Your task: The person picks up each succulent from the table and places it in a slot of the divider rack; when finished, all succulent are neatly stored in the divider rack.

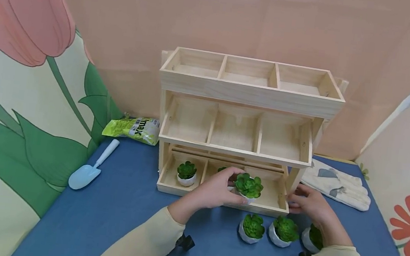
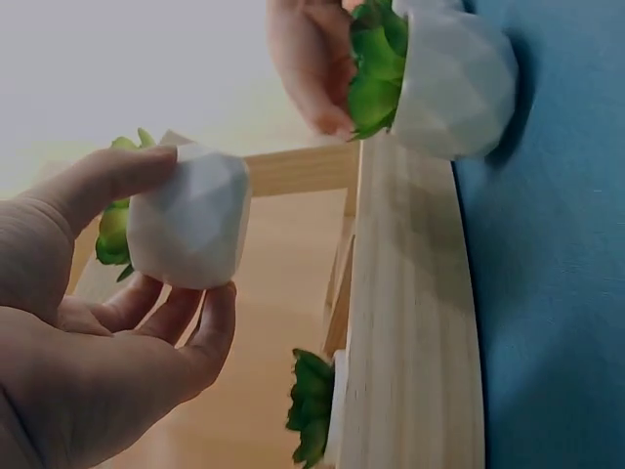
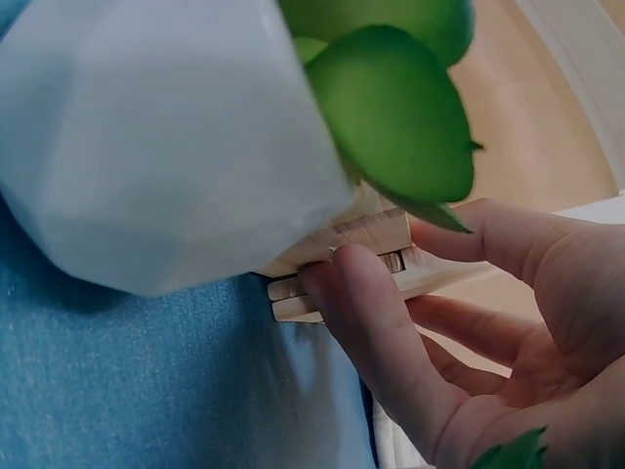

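My left hand [image 1: 220, 188] pinches a small potted succulent [image 1: 249, 186] by its white faceted pot, over the bottom tier of a three-tier wooden plant shelf [image 1: 249, 94]. In the left wrist view, thumb and fingertips sit on opposite sides of that pot [image 2: 190, 220]. My right hand [image 1: 310, 206] grips the front right corner of the bottom tier, the thumb and fingers on either side of the wood [image 3: 381, 234]. One succulent [image 1: 186, 172] stands in the bottom left compartment. Another, in the middle one, is mostly hidden behind my left hand.
Three potted succulents stand in front of the shelf, one [image 1: 252, 228] nearest the left hand, another [image 1: 285, 231] beside it, the last [image 1: 313, 238] partly behind the right wrist. A light blue trowel [image 1: 88, 172] and green bag [image 1: 133, 129] lie left; white gloves [image 1: 336, 184] lie right.
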The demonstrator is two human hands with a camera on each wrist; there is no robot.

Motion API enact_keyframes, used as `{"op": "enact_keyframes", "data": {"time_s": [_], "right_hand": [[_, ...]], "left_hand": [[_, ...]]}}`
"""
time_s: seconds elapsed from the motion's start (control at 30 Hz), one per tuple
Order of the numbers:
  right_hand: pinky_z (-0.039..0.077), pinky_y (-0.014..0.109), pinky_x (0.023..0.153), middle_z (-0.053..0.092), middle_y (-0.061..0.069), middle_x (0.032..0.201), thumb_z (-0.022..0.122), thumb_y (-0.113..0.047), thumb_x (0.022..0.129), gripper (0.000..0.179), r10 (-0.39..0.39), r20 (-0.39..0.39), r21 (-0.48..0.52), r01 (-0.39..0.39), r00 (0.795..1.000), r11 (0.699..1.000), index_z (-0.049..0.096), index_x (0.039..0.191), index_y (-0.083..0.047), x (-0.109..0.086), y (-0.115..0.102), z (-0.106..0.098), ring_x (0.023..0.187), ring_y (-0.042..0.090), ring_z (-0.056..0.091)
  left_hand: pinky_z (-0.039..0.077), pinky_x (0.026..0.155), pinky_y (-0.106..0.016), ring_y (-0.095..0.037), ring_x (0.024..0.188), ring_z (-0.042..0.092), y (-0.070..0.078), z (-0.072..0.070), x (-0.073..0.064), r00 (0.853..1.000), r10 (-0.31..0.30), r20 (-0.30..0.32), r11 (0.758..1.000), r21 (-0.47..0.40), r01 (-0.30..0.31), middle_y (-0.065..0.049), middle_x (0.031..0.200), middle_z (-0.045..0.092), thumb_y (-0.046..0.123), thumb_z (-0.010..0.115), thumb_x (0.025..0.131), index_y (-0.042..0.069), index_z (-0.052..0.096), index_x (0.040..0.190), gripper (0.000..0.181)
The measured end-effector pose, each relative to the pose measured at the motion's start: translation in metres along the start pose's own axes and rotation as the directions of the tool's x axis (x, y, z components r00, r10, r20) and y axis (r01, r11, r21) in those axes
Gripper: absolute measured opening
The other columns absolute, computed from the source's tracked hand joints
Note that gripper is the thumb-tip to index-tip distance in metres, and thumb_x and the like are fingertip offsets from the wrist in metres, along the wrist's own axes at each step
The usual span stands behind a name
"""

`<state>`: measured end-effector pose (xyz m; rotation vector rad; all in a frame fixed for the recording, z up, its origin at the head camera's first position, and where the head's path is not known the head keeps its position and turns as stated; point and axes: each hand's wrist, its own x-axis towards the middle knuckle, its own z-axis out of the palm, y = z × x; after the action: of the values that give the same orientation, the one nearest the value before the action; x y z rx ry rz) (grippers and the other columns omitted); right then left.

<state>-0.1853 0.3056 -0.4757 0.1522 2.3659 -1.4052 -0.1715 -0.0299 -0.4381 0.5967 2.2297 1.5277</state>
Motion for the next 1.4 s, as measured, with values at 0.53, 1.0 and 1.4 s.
{"op": "enact_keyframes", "data": {"time_s": [0.53, 1.0, 1.4], "right_hand": [[0.067, 0.043, 0.087, 0.040, 0.044, 0.158, 0.063, -0.018, 0.107, 0.072, -0.020, 0.018, -0.011, 0.020, 1.000, 1.000, 0.028, 0.165, 0.007, 0.001, 0.002, -0.001, 0.109, 0.030, 0.078], [0.067, 0.043, 0.087, 0.040, 0.046, 0.156, 0.061, -0.017, 0.108, 0.071, -0.037, 0.039, 0.013, 0.036, 0.999, 0.999, 0.027, 0.165, 0.009, 0.001, 0.005, -0.003, 0.110, 0.033, 0.078], [0.067, 0.041, 0.086, 0.039, 0.046, 0.156, 0.060, -0.016, 0.108, 0.071, -0.034, 0.043, 0.022, 0.033, 0.998, 0.999, 0.026, 0.166, 0.008, 0.000, 0.005, -0.003, 0.106, 0.029, 0.078]], "left_hand": [[0.055, 0.109, -0.033, -0.021, 0.134, 0.063, 0.008, 0.032, 0.055, 0.996, -0.037, -0.075, 0.976, 0.209, 0.052, -0.006, 0.153, 0.059, 0.028, 0.087, 0.091, 0.012, 0.047, 0.160, 0.082], [0.052, 0.110, -0.028, -0.017, 0.133, 0.064, 0.005, 0.057, 0.088, 0.995, -0.045, -0.095, 0.930, 0.361, 0.076, -0.002, 0.153, 0.063, 0.028, 0.089, 0.088, 0.015, 0.055, 0.155, 0.076], [0.051, 0.114, -0.031, -0.014, 0.134, 0.063, -0.001, 0.072, 0.103, 0.995, -0.075, -0.068, 0.844, 0.526, 0.100, 0.001, 0.158, 0.058, 0.037, 0.086, 0.091, 0.020, 0.052, 0.158, 0.077]]}}
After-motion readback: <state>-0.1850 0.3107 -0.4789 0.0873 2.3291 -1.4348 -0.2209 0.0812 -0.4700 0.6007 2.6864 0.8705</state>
